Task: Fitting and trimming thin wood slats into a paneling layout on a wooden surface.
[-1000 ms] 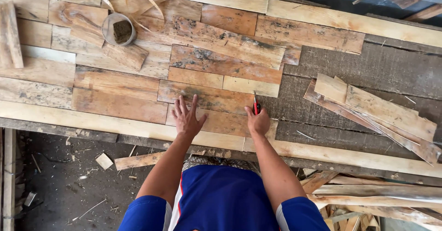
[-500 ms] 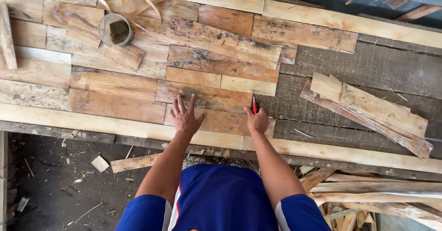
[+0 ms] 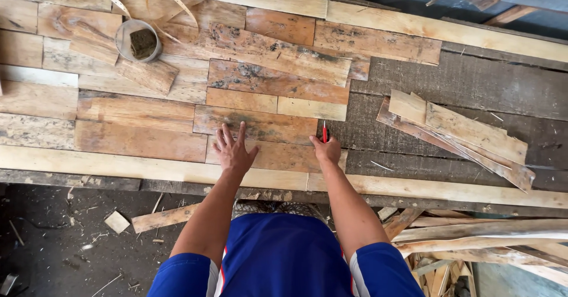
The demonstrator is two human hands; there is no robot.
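A: Right hand (image 3: 327, 151) is closed around a red pencil (image 3: 324, 132), tip up, away from the body. Left hand (image 3: 232, 150) is flat and open, fingers spread, holding nothing.

B: What are they on?

A: Both rest on the same short plank (image 3: 278, 155), nearest row of the patchwork. Left hand presses its left part. Right hand sits at its right end, where the boards stop and the dark bench (image 3: 461, 84) shows.

B: Plank's axis?

A: Runs left to right, across the person. Pencil stands crosswise to it, at the end edge. Right hand is the nearer one to that edge.

B: Anything else?

A: Long pale batten (image 3: 118, 165) just nearer the person than the plank, touching it. Loose stack of strips (image 3: 467, 132) well to the plank's right. Round grey tub (image 3: 137, 40) with dark stuff inside, far up-left of the plank.

B: Labels, packages, signs?

A: None visible. Tub looks plain.
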